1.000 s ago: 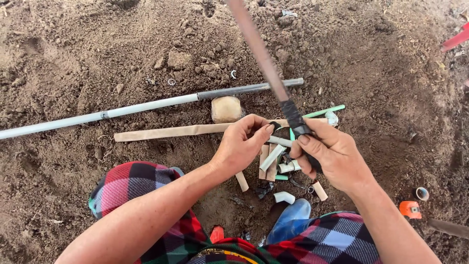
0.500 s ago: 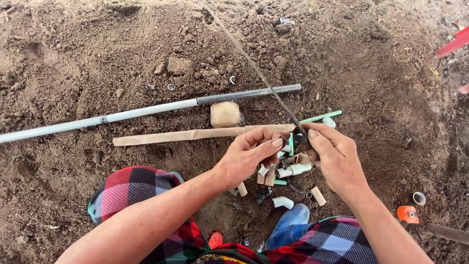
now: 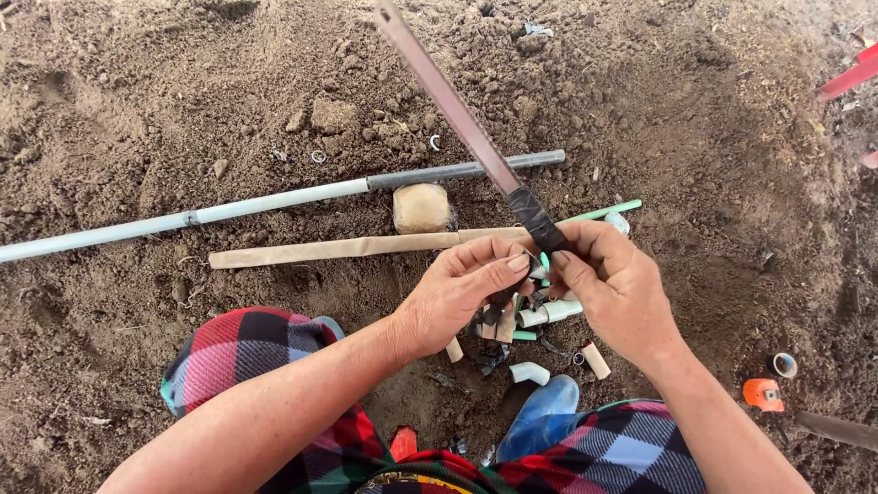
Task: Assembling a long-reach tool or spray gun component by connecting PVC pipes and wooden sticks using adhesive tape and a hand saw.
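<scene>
Above scattered pipe bits, right hand (image 3: 617,284) grips blade (image 3: 457,105) (fingers closed).

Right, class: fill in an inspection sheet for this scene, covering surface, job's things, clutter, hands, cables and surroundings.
Surface: loose brown soil.
Job's things: long blade with a black taped grip, held slanting up; small piece pinched at its base, too hidden to tell.
Clutter: cut pipe bits, white elbow, tan block, tan strip, grey pipe.
Hands: right hand on the grip; left hand pinching beside it.
Cables: nothing seen.
Surroundings: orange fitting, red edge.
</scene>
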